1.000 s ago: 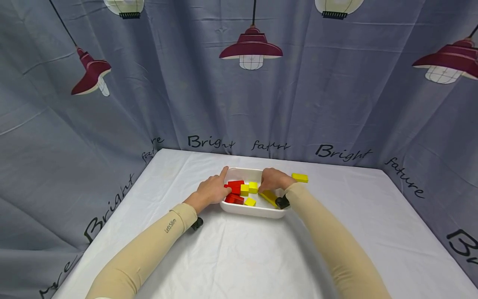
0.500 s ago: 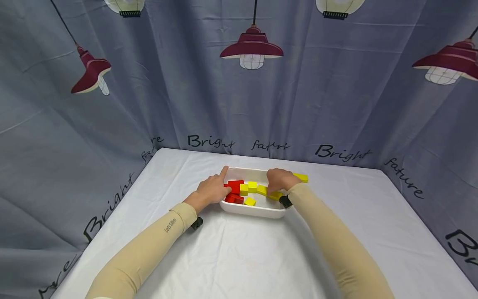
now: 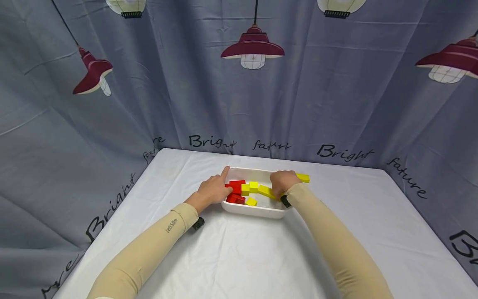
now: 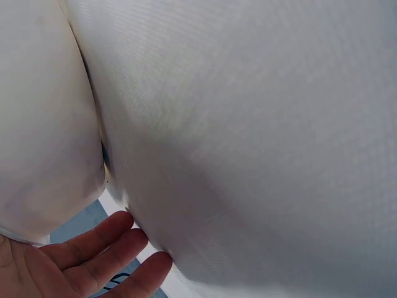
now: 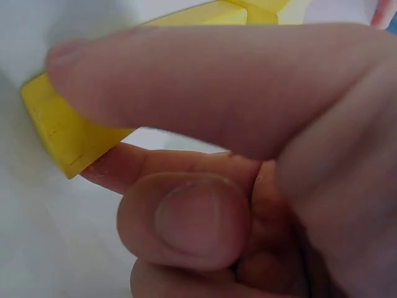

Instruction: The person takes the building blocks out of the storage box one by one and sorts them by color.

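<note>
A white tray [image 3: 255, 211] holds several red blocks [image 3: 235, 189] at its left end and several yellow blocks [image 3: 253, 187] in the middle. My left hand [image 3: 212, 190] grips the tray's left end, thumb over the rim and index finger along the far corner. Its other fingers [image 4: 105, 248] stretch out beneath, outside the wall. Inside the right end, my right hand [image 3: 283, 182] pinches a yellow block [image 5: 62, 130], mostly hidden from the head view. A longer yellow block [image 3: 266, 191] lies just left of that hand.
Another yellow block [image 3: 303, 178] lies on the white cloth behind the right hand, outside the tray. The white-covered table [image 3: 242, 257] meets a grey-blue curtain [image 3: 179, 83] printed with lamps at the back and sides.
My right hand has shifted right within the tray, away from the middle blocks. The long yellow block beside it now shows more fully and has turned. My left hand has stayed put.
</note>
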### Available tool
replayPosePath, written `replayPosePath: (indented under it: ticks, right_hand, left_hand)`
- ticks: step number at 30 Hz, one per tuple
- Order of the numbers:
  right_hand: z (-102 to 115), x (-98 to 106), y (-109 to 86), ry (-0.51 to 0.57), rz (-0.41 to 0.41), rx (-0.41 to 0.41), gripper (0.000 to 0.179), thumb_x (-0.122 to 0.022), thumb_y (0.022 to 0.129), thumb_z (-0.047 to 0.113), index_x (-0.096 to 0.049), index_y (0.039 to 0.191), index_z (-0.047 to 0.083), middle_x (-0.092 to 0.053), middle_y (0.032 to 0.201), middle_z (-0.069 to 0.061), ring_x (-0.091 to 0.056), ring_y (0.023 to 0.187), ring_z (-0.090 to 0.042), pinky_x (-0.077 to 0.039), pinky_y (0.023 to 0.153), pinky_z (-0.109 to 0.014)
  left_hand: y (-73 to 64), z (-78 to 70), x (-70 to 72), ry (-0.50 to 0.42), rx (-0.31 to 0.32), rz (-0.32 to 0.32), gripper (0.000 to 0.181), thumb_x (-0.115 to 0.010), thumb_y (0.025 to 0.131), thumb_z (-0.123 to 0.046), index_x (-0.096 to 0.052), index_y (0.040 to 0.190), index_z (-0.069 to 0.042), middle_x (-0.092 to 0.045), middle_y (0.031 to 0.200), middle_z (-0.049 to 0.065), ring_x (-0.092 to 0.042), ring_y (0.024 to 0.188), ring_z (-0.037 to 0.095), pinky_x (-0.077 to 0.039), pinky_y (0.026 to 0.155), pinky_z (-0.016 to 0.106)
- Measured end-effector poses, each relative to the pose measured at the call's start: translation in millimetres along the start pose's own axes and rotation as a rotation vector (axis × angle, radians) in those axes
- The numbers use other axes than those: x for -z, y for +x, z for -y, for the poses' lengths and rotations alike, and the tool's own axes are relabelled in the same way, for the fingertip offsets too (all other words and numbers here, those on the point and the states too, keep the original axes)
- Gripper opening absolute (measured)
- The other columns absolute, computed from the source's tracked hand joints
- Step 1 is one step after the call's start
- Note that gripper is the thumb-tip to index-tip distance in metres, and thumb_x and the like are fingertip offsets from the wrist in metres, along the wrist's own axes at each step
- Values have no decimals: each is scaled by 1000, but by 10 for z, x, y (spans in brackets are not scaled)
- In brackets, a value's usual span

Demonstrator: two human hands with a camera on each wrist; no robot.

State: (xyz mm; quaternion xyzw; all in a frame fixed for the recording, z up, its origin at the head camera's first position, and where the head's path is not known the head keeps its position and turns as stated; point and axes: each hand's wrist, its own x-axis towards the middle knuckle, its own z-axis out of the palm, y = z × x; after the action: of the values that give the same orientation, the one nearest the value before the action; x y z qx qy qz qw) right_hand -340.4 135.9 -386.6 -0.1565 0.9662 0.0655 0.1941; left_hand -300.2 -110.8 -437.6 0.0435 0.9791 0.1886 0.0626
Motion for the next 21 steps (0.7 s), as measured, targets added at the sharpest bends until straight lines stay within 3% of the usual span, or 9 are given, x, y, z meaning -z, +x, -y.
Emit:
replayPosePath:
  ticks: [4, 17, 21]
  right_hand:
    - [-22, -3, -11, 4, 7, 3, 20, -75, 64, 5, -65, 80, 11, -65, 79, -4, -56, 73, -21, -50, 69, -38]
    - [-102, 50, 4, 165, 22, -47, 37, -81, 71, 18, -62, 102, 10, -64, 94, -4, -57, 87, -23, -48, 79, -42]
    - [-123, 87, -24, 166, -22, -44, 35, -82, 71, 21, -64, 98, 10, -64, 90, -3, -57, 84, -23, -48, 79, -44]
  left_hand:
    - [7, -14, -4, -1, 0, 8, 79, -53, 97, -39, -12, 163, -24, -55, 142, 14, -57, 121, 29, -49, 100, 51]
    - [-12, -19, 14, 6, 5, 9, 79, -53, 97, -38, -12, 163, -24, -56, 141, 14, -57, 119, 28, -50, 99, 51]
    - [-8, -16, 11, 8, 4, 5, 79, -53, 97, -38, -12, 163, -24, -56, 141, 14, -57, 119, 28, -50, 99, 51]
